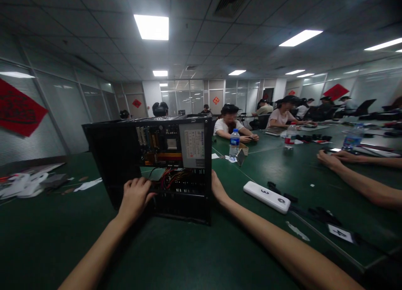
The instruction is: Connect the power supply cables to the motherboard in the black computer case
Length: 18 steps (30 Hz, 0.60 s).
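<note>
A black computer case (180,204) stands on the green table with its side open toward me. Inside it show a silver power supply (194,145) with a white label, a circuit board (172,144) and a bundle of coloured cables (171,177). My left hand (135,195) is closed over the front lower rail of the case, fingers bent inward. At the right side, my right hand (219,188) holds the case's edge; its fingertips are hidden behind the panel.
A white power bank (266,196) marked 3 and dark cables lie to the right on the green table (176,256). Water bottles (234,145) stand beyond. Another person's hands (333,159) rest at the right. White straps and papers (29,183) lie at the left.
</note>
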Tool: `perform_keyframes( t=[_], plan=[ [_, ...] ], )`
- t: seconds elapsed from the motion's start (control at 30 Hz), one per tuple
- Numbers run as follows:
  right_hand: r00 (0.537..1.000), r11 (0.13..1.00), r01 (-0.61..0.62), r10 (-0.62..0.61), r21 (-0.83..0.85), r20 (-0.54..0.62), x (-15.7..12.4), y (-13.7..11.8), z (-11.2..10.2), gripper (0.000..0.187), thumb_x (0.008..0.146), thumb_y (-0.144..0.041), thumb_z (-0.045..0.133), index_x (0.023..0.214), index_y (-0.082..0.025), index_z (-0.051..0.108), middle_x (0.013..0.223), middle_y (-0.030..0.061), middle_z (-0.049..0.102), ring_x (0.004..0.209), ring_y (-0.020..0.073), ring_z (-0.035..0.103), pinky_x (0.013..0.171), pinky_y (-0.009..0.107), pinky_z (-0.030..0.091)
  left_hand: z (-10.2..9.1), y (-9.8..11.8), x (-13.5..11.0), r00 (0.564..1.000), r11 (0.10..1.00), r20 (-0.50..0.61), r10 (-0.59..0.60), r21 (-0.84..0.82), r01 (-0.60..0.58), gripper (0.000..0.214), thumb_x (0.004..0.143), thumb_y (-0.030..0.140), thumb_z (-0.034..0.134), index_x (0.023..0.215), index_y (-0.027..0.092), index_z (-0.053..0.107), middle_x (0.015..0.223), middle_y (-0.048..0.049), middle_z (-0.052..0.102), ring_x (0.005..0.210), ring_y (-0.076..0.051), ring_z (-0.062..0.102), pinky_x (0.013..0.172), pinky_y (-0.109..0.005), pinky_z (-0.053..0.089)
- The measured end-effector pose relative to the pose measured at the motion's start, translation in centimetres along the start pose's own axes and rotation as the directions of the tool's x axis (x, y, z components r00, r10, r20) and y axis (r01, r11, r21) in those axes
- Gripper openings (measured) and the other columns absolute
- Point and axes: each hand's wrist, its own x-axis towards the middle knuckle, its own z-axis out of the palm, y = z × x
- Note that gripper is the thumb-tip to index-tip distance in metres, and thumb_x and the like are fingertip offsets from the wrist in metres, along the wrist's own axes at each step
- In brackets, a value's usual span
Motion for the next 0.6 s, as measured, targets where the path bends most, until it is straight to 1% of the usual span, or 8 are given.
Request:
perform_keyframes(
  t=[0.07, 0.13, 0.2, 0.27, 0.33, 0.4, 0.5, 0.6],
  plan=[
    [0.999, 0.998, -0.035, 0.034, -0.051, -0.020, -0.3, -0.1, 0.4, 0.065, 0.092, -0.068, 0.030, 0.124, -0.017, 0.056, 0.130, 0.0143, 0.060, 0.121, 0.0261, 0.053, 0.109, 0.042, 0.035, 0.9, -0.8, -0.1, 0.997, 0.997, 0.027, -0.077, -0.028, 0.077, 0.023, 0.090, 0.031, 0.053, 0.105, 0.016, 0.062, 0.110, -0.0144, 0.064, 0.100, -0.033, 0.058, 0.090, -0.051, 0.042],
    [0.998, 0.992, -0.066, 0.066, -0.107, -0.005, -0.6, -0.3, 0.6, 0.067, 0.091, -0.070, 0.030, 0.125, -0.018, 0.054, 0.130, 0.0145, 0.059, 0.122, 0.0265, 0.053, 0.107, 0.041, 0.035, 1.8, -1.8, -0.3, 0.992, 0.990, 0.037, -0.121, -0.070, 0.123, 0.025, 0.091, 0.032, 0.050, 0.108, 0.016, 0.061, 0.113, -0.0149, 0.063, 0.105, -0.033, 0.057, 0.096, -0.054, 0.040],
    [0.996, 0.985, -0.076, 0.082, -0.156, 0.031, -0.8, -0.6, 0.6, 0.064, 0.091, -0.069, 0.031, 0.125, -0.019, 0.052, 0.126, 0.0131, 0.062, 0.118, 0.0258, 0.056, 0.102, 0.040, 0.038, 2.5, -2.8, -0.7, 0.989, 0.981, 0.034, -0.142, -0.132, 0.145, 0.028, 0.091, 0.034, 0.049, 0.111, 0.016, 0.059, 0.115, -0.0152, 0.062, 0.109, -0.033, 0.056, 0.102, -0.057, 0.036],
    [0.994, 0.975, -0.079, 0.092, -0.209, 0.054, -1.1, -1.1, 0.5, 0.059, 0.092, -0.068, 0.034, 0.119, -0.020, 0.054, 0.118, 0.0113, 0.065, 0.108, 0.0247, 0.060, 0.094, 0.038, 0.042, 2.8, -3.8, -1.0, 0.988, 0.965, 0.025, -0.154, -0.211, 0.156, 0.034, 0.090, 0.038, 0.049, 0.115, 0.016, 0.057, 0.117, -0.0159, 0.061, 0.112, -0.034, 0.056, 0.105, -0.057, 0.035],
    [0.993, 0.964, -0.077, 0.096, -0.255, 0.063, -1.3, -1.6, 0.4, 0.055, 0.091, -0.068, 0.037, 0.111, -0.020, 0.055, 0.107, 0.0092, 0.067, 0.096, 0.0230, 0.063, 0.085, 0.035, 0.044, 2.7, -4.6, -1.2, 0.985, 0.944, 0.022, -0.172, -0.283, 0.171, 0.041, 0.089, 0.043, 0.049, 0.119, 0.015, 0.054, 0.120, -0.0167, 0.059, 0.114, -0.033, 0.055, 0.104, -0.054, 0.038],
    [0.993, 0.955, -0.059, 0.087, -0.290, 0.082, -1.5, -1.9, 0.4, 0.052, 0.091, -0.068, 0.038, 0.104, -0.020, 0.054, 0.097, 0.0072, 0.067, 0.086, 0.0211, 0.062, 0.077, 0.032, 0.043, 2.4, -5.2, -1.4, 0.978, 0.923, 0.034, -0.205, -0.326, 0.205, 0.048, 0.087, 0.047, 0.049, 0.123, 0.015, 0.052, 0.124, -0.0173, 0.057, 0.116, -0.034, 0.054, 0.102, -0.052, 0.041],
    [0.990, 0.937, -0.009, 0.058, -0.350, 0.129, -1.8, -2.6, 0.7, 0.051, 0.089, -0.069, 0.040, 0.097, -0.020, 0.051, 0.084, 0.0042, 0.064, 0.074, 0.0185, 0.059, 0.068, 0.030, 0.040, 1.8, -6.1, -1.8, 0.959, 0.899, 0.072, -0.275, -0.334, 0.282, 0.055, 0.085, 0.050, 0.049, 0.127, 0.014, 0.049, 0.129, -0.0184, 0.054, 0.120, -0.035, 0.052, 0.103, -0.050, 0.042],
    [0.977, 0.916, 0.043, 0.045, -0.398, 0.209, -2.4, -3.8, 1.4, 0.054, 0.087, -0.070, 0.046, 0.097, -0.018, 0.052, 0.077, 0.0029, 0.061, 0.066, 0.0164, 0.055, 0.062, 0.028, 0.038, 1.2, -7.4, -2.2, 0.937, 0.889, 0.119, -0.328, -0.297, 0.349, 0.061, 0.082, 0.051, 0.049, 0.129, 0.012, 0.048, 0.132, -0.0199, 0.051, 0.122, -0.036, 0.050, 0.103, -0.050, 0.041]
  ],
)
